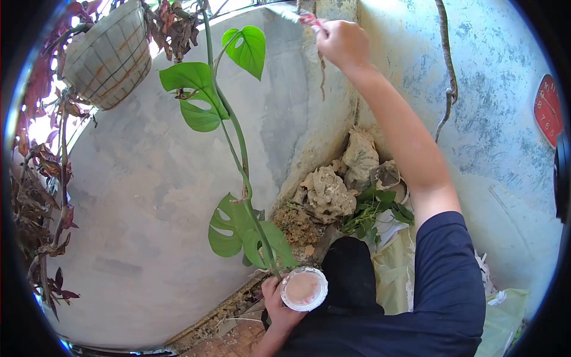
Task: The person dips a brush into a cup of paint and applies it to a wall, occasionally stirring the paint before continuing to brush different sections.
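High up near the wall corner, my right hand (346,44) is closed around a paintbrush (288,13), its pale end pointing left at the upper part of the grey wall (178,250). Reddish marks show on the brush by my fingers. Low in front of me, my left hand (281,309) grips a small round tub (304,289) with a white-smeared rim and pale pinkish paint inside. A climbing plant with split green leaves (238,229) rises from beside the tub along the wall.
A hanging planter (110,56) with dried reddish plants is at upper left. Rough stones (330,193) and cut green leaves (377,208) lie in the corner. A woody stem (450,65) hangs before the blue-white wall, and a red clock (548,111) is at far right.
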`<state>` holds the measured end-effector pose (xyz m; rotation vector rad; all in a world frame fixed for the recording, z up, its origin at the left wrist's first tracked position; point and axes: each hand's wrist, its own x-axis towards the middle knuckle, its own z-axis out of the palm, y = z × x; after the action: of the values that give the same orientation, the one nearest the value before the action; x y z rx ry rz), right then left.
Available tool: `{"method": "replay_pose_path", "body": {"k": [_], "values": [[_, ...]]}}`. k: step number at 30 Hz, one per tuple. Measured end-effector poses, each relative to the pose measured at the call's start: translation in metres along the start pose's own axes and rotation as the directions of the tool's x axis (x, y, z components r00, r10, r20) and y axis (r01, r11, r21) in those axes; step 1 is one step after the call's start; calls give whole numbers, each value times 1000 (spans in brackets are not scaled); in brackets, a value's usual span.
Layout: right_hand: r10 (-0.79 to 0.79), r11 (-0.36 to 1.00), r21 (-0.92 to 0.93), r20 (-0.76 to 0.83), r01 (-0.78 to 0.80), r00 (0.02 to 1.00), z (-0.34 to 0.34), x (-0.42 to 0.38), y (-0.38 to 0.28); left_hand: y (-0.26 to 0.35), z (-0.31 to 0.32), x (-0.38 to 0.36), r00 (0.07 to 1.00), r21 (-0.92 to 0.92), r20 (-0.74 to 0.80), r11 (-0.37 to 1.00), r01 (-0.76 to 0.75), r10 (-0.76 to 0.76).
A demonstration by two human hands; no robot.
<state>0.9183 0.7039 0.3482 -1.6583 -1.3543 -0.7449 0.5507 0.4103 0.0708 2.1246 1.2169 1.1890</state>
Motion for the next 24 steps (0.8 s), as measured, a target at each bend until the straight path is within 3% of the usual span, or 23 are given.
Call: {"method": "replay_pose_path", "body": {"k": [1,2,5,8,11,12,15,19,22,24], "values": [[-18,1000,-25,14,18,1000,6,3,-2,-3,1,-2,1000,3,6,1000,7,-7],[7,999,-54,156,1,988,10,1,-2,-5,1,-3,1000,6,14,1000,15,-15],[36,996,-94,307,-8,951,0,-18,3,-4,0,-3,1000,-27,14,999,20,-20],[81,996,-62,232,-68,969,-29,-17,-6,-4,2,-1,999,-19,-22,999,-35,34],[19,999,40,23,-20,1000,-25,0,-17,-2,1,1,1000,-5,-14,1000,-25,24],[-22,1000,19,21,21,1000,-19,6,-18,-2,2,1,1000,-4,-15,1000,-26,26],[1,996,-84,324,28,946,4,-14,-19,-2,2,2,1000,-7,-10,1000,-25,25],[14,981,-153,671,120,741,11,-82,0,-2,3,0,1000,-46,-10,999,-18,18],[8,951,-190,803,243,596,23,-104,3,-4,4,-1,999,-55,-17,998,-32,31],[44,963,-201,776,180,629,28,-90,-5,-2,3,2,999,-47,1,998,-32,32]]}}
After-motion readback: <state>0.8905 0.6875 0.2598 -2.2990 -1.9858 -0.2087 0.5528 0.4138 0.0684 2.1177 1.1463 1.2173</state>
